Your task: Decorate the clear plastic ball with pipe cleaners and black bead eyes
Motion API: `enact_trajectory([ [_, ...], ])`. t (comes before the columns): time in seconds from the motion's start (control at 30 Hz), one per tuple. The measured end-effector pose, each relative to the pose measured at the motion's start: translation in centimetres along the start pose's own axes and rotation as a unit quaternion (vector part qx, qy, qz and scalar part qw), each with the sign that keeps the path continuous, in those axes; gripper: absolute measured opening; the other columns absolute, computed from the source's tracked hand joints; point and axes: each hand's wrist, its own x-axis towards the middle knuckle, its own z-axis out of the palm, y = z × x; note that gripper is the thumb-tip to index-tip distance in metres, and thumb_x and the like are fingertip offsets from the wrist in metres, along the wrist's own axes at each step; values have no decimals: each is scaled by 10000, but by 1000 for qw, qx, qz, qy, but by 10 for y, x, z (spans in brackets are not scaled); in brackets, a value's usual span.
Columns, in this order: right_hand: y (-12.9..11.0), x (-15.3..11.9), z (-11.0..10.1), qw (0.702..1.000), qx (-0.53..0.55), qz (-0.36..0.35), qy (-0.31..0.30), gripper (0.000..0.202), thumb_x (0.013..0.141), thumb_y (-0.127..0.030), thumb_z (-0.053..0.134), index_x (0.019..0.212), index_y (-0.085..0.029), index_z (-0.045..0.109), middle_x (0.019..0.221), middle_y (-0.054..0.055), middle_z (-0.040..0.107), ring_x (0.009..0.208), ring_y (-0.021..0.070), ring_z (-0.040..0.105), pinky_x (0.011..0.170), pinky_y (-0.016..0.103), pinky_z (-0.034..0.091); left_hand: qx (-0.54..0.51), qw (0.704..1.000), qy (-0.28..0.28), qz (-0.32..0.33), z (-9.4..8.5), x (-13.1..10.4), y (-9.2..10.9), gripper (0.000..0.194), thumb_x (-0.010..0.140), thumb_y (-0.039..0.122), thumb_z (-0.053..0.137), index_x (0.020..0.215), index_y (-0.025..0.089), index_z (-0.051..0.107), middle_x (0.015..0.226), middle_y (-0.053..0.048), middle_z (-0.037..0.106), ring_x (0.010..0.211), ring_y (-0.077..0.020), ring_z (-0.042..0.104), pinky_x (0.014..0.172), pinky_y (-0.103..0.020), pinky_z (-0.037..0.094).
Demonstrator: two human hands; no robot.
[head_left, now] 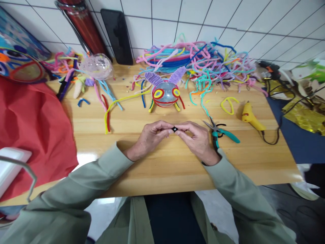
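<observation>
Grip of L hand [152, 136] & R hand [195, 136] nearly closed, both pinching small blk pc [174, 129]

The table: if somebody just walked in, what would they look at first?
Probably the big tangle of colorful fuzzy sticks against the white tiles. Then the little face in front of it, with yellow-ringed eyes and purple ears sticking up. After that, maybe the bright red cloth on the left, or the two hands in the middle, pinching a tiny black thing.
</observation>
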Motion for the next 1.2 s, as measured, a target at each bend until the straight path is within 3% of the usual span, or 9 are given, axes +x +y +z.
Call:
enact_trajectory([
  [0.33,-3,-2,1,1000,2,-26,3,145,988,-161,753,1064,-267,815,984,33,858,865,194,797,792,334,644,83,994,9,74,2,-5,-3,249,1039,429,730,1044,194,814,981,-71,862,867,-180,803,801,-289,643],
  [0.5,11,6,-6,997,-69,-8,-23,170,993,-166,727,1091,-274,813,943,27,816,840,200,751,779,344,604,232,959,34,156,-6,4,-10,136,1055,302,708,1091,207,798,997,-65,837,933,-195,774,888,-339,617],
  [0.7,36,8,-5,989,-121,3,-84,199,988,-133,671,1045,-252,820,941,52,776,890,224,713,812,367,575,397,907,19,137,-12,7,-17,181,978,236,744,1147,179,777,1031,-98,774,987,-257,710,895,-405,578],
  [0.9,32,4,0,986,-136,-10,-93,250,975,-122,670,1135,-266,796,1014,72,764,971,253,710,866,404,585,454,882,-25,125,-6,5,-17,213,1018,220,659,1188,197,784,1094,-122,745,1033,-289,668,930,-445,530],
  [1.03,24,3,3,987,-132,-19,-93,250,978,-164,698,1193,-267,773,1074,88,754,1036,272,704,908,430,590,422,898,-31,125,-9,8,-17,106,1005,189,680,1075,190,759,1038,-98,760,999,-271,682,904,-420,525],
  [1.2,16,4,6,990,-108,-35,-81,158,1022,-209,678,1148,-255,761,1057,87,755,1021,257,705,911,425,591,263,959,-3,109,-9,10,-14,78,982,135,679,937,190,708,876,-27,754,820,-173,683,789,-312,526],
])
